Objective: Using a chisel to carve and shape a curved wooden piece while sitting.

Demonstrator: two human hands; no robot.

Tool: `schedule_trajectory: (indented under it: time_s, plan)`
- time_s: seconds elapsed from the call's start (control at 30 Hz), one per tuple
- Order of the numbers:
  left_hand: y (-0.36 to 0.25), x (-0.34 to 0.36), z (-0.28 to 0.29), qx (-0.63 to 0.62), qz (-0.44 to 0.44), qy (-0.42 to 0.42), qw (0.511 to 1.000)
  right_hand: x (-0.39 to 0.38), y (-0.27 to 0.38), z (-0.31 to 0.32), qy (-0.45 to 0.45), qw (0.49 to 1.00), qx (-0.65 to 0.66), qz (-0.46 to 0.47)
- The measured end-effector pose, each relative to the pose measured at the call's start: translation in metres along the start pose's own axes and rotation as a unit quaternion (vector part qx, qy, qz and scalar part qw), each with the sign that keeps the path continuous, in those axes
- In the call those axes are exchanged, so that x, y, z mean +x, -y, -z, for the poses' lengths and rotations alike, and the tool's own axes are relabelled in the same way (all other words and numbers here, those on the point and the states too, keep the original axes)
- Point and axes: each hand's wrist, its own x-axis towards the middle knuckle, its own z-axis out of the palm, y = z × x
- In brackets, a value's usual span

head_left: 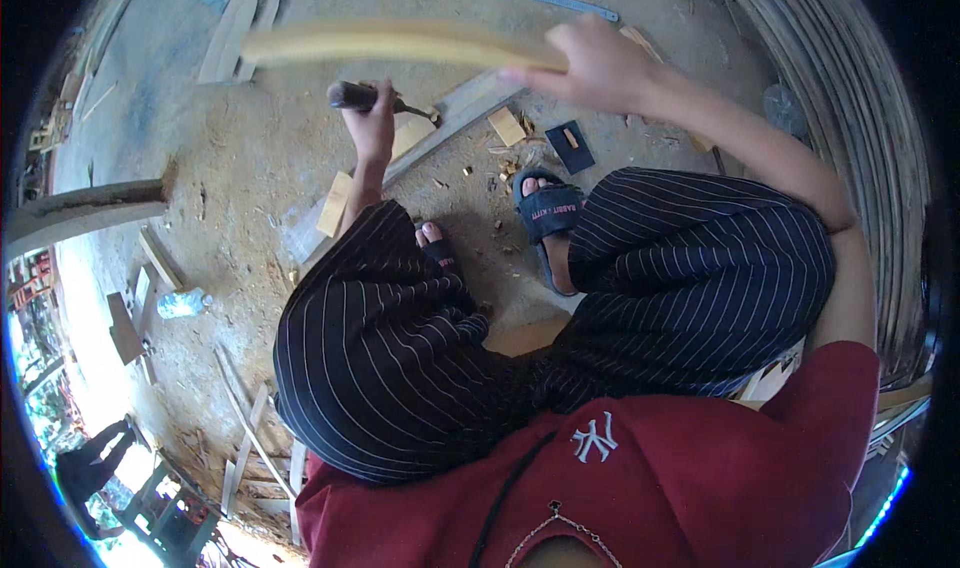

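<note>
My left hand [371, 133] is closed around a chisel [352, 95] with a dark handle. Its metal shank slants right and down, and its tip is at a pale wood piece [410, 136] lying on a long plank [465, 101]. A small curl of wood shows by the tip. Gripped in my right hand [598, 68] is a long pale wooden stick [400, 44], blurred by motion. It stretches left above the chisel handle, apart from it.
Around my sandalled feet [550, 213] lie wood chips, a small block [507, 126] and a dark flat piece [570, 148]. A ruler [545, 0] lies at the back. Long stacked boards [840, 88] line the right side. Leftward are a curved beam [90, 213], a plastic bottle [184, 303] and a person [95, 468].
</note>
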Motion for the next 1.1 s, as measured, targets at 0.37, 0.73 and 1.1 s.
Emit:
schedule_trajectory:
  time_s: [0.37,0.73,1.1]
  plan:
    - [0.012,-0.021,0.053,-0.163,0.062,-0.062,0.983,-0.024,-0.031,-0.042,0.156,0.980,-0.043,-0.116]
    - [0.018,-0.030,0.066,-0.177,0.118,-0.084,0.973,-0.051,-0.040,-0.090,0.259,0.959,-0.004,-0.118]
    - [0.009,-0.041,0.084,-0.445,0.149,-0.185,0.864,-0.054,-0.058,-0.108,0.293,0.911,0.216,-0.195]
